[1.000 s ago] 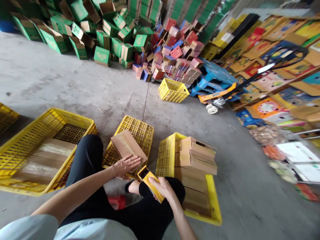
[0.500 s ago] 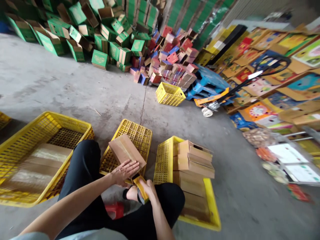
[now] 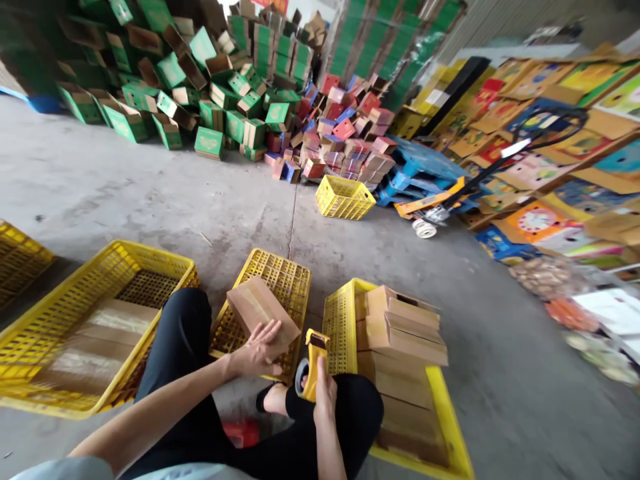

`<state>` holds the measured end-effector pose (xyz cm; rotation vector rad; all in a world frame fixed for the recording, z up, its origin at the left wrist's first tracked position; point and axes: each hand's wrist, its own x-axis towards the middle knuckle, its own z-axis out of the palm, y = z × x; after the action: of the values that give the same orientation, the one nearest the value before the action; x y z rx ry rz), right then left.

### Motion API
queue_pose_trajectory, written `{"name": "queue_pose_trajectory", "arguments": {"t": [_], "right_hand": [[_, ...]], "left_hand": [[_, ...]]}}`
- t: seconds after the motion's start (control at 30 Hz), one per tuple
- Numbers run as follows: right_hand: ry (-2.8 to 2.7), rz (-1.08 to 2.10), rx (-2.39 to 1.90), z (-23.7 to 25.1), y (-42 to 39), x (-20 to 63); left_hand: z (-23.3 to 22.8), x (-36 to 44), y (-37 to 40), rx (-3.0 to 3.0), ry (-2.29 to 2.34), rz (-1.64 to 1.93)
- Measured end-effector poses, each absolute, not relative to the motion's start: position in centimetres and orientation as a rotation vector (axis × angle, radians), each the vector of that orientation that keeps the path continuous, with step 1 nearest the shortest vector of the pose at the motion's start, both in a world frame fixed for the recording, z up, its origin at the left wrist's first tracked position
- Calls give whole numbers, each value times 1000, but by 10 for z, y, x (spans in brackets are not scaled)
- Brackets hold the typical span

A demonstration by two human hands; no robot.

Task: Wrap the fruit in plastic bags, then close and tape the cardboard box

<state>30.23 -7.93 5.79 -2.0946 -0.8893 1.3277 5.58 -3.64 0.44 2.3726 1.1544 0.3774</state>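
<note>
My left hand point(image 3: 261, 348) lies flat on a small brown cardboard box point(image 3: 257, 308) that rests on an upturned yellow crate point(image 3: 280, 280) in front of my knees. My right hand point(image 3: 325, 392) grips a yellow tape dispenser point(image 3: 313, 363), held upright just right of the box, its roll of tape at the lower left. Both black-trousered legs bend under my arms.
A yellow crate point(image 3: 345, 313) at my right holds stacked folded brown boxes point(image 3: 400, 327). A large yellow crate point(image 3: 45, 313) at my left holds flat cardboard. Farther off lie a small yellow crate point(image 3: 344, 197), heaps of green boxes point(image 3: 210, 100) and red-blue boxes point(image 3: 345, 133), and a pallet jack point(image 3: 430, 207).
My right hand has swung the tape dispenser from lying low across my knee up to an upright hold beside the box. My left hand stays on the box.
</note>
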Motion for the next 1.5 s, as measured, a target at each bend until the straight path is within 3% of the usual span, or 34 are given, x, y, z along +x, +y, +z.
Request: {"name": "queue_pose_trajectory", "arguments": {"t": [0.2, 0.37, 0.5, 0.67, 0.8, 1.03, 1.2, 1.5], "right_hand": [[-711, 1220, -2048, 71, -92, 294], [-631, 1276, -1839, 78, -93, 285], [-645, 1319, -1744, 82, -94, 286], [-930, 1490, -1663, 96, -88, 292], [-1066, 1638, -1543, 113, -78, 292], [-1248, 1732, -1430, 138, -61, 291], [-1431, 1778, -1462, 154, -54, 293], [-1670, 1802, -1548, 182, -44, 284]], "left_hand": [[3, -7, 37, 1891, 1996, 635], [5, -29, 58, 1834, 2038, 601], [-1, -23, 21, 1846, 2026, 570], [-9, -3, -54, 1753, 1848, 816], [24, 14, -72, 1384, 1669, 1144], [105, 23, -41, 323, 1027, 853], [119, 19, -34, 184, 792, 601], [124, 10, -32, 304, 725, 584]]}}
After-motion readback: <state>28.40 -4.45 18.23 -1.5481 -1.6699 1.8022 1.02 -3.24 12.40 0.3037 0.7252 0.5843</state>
